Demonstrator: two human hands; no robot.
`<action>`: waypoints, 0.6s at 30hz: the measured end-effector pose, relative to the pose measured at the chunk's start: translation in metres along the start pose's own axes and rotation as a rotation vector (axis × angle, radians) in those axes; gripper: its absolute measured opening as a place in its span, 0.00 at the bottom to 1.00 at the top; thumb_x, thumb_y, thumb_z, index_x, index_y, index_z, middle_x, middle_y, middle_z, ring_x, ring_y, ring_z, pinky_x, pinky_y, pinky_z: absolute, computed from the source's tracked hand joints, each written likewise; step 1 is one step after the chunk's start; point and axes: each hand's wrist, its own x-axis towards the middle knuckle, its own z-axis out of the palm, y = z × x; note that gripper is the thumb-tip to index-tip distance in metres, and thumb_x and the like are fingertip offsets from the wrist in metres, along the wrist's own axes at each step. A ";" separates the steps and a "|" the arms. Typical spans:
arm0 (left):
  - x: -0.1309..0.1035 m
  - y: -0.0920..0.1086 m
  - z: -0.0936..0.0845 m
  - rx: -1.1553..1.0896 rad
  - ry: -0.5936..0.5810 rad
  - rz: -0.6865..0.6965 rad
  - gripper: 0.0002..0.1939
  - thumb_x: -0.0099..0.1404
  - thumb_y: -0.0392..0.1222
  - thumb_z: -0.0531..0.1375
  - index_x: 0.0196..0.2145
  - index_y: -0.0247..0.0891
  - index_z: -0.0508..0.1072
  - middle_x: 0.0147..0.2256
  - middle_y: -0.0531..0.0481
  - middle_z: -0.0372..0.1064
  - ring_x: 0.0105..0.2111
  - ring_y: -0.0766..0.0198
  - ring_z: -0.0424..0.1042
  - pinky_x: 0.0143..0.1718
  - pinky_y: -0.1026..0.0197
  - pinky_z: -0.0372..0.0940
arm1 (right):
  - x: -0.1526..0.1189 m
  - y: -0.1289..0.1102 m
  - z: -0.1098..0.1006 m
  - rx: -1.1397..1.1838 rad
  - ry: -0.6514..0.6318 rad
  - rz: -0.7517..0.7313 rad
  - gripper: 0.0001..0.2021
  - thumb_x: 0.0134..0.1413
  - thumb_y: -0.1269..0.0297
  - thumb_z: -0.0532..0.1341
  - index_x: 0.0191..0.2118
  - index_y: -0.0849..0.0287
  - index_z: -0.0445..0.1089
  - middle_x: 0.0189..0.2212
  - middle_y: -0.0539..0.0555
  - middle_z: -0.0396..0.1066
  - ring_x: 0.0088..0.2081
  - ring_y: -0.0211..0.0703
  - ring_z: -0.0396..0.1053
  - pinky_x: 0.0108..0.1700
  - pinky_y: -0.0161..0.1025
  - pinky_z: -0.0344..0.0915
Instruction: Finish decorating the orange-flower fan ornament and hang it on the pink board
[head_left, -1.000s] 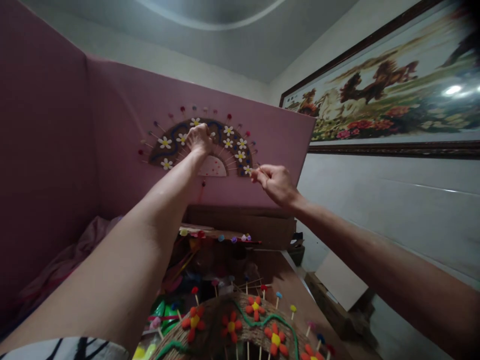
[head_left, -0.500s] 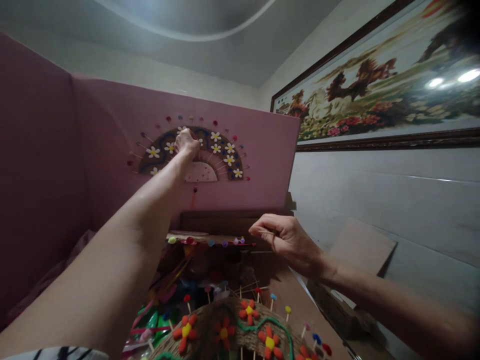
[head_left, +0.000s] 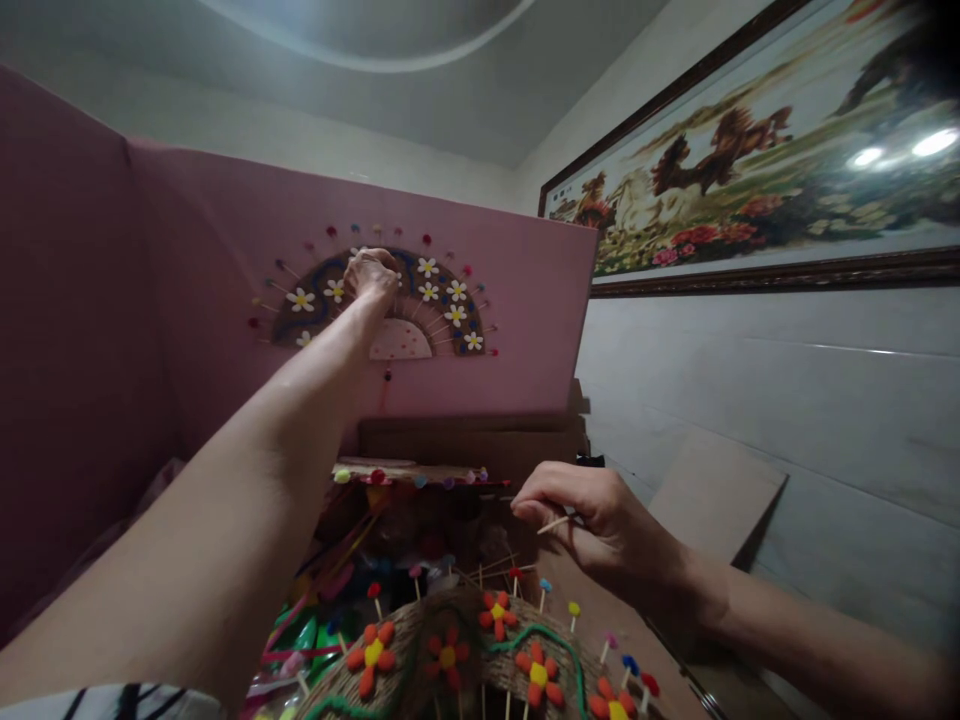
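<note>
My left hand [head_left: 372,275] reaches up to the brown half-ring fan [head_left: 319,285] with white flowers on the pink board [head_left: 532,330]; its fingers are closed at the fan's top, and what they grip is hidden. My right hand [head_left: 577,510] is closed around a thin wooden stick [head_left: 555,523], lower and to the right. Below the hands lies a twine-covered arch [head_left: 405,640] with orange clay flowers [head_left: 373,655], a green wavy strand [head_left: 559,642] and sticks tipped with coloured balls round its edge.
A row of coloured balls [head_left: 379,476] lies on a ledge under the pink board. Green and pink craft materials [head_left: 311,635] crowd the lower left. A framed horse picture [head_left: 712,180] hangs on the right wall, with a pale board [head_left: 720,495] leaning below it.
My right hand has moved down and slightly right, and the stick in it shows more clearly. My left hand stays at the fan's top, its fingers slightly shifted.
</note>
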 end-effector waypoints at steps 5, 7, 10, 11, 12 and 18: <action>0.005 0.003 0.001 -0.009 -0.012 -0.056 0.13 0.56 0.36 0.62 0.40 0.40 0.76 0.40 0.55 0.75 0.36 0.65 0.67 0.37 0.61 0.60 | -0.015 -0.007 0.001 -0.008 -0.042 -0.047 0.11 0.61 0.64 0.54 0.31 0.57 0.72 0.26 0.54 0.71 0.28 0.39 0.67 0.30 0.36 0.63; 0.005 0.001 0.002 -0.023 -0.007 -0.038 0.12 0.56 0.37 0.62 0.40 0.40 0.76 0.40 0.58 0.74 0.37 0.67 0.66 0.39 0.62 0.60 | -0.022 -0.012 0.002 -0.024 -0.068 -0.075 0.11 0.61 0.65 0.54 0.32 0.58 0.72 0.26 0.55 0.70 0.28 0.39 0.67 0.29 0.37 0.63; 0.007 -0.004 0.004 -0.048 -0.003 -0.022 0.11 0.57 0.38 0.62 0.40 0.41 0.76 0.41 0.60 0.74 0.37 0.69 0.66 0.40 0.64 0.60 | -0.031 -0.018 0.003 -0.053 -0.115 -0.106 0.10 0.61 0.67 0.53 0.34 0.58 0.72 0.27 0.55 0.71 0.28 0.39 0.67 0.29 0.37 0.63; 0.008 -0.005 0.005 -0.055 -0.002 -0.029 0.12 0.57 0.39 0.62 0.40 0.41 0.76 0.41 0.60 0.74 0.37 0.69 0.66 0.40 0.63 0.60 | -0.033 -0.020 0.004 -0.058 -0.126 -0.112 0.10 0.61 0.67 0.53 0.34 0.58 0.72 0.27 0.56 0.71 0.27 0.39 0.67 0.29 0.37 0.63; 0.011 -0.005 0.006 -0.059 -0.001 -0.043 0.12 0.57 0.39 0.62 0.41 0.41 0.76 0.41 0.60 0.74 0.36 0.68 0.66 0.39 0.63 0.60 | -0.035 -0.021 0.005 -0.062 -0.138 -0.116 0.10 0.61 0.67 0.53 0.34 0.59 0.71 0.27 0.56 0.71 0.27 0.39 0.67 0.28 0.37 0.63; 0.018 0.000 0.008 -0.062 0.002 -0.089 0.12 0.62 0.41 0.58 0.42 0.36 0.75 0.41 0.56 0.75 0.36 0.66 0.66 0.40 0.60 0.60 | -0.047 -0.031 0.009 -0.129 -0.180 -0.167 0.11 0.62 0.65 0.53 0.32 0.58 0.71 0.25 0.54 0.70 0.24 0.39 0.65 0.24 0.36 0.58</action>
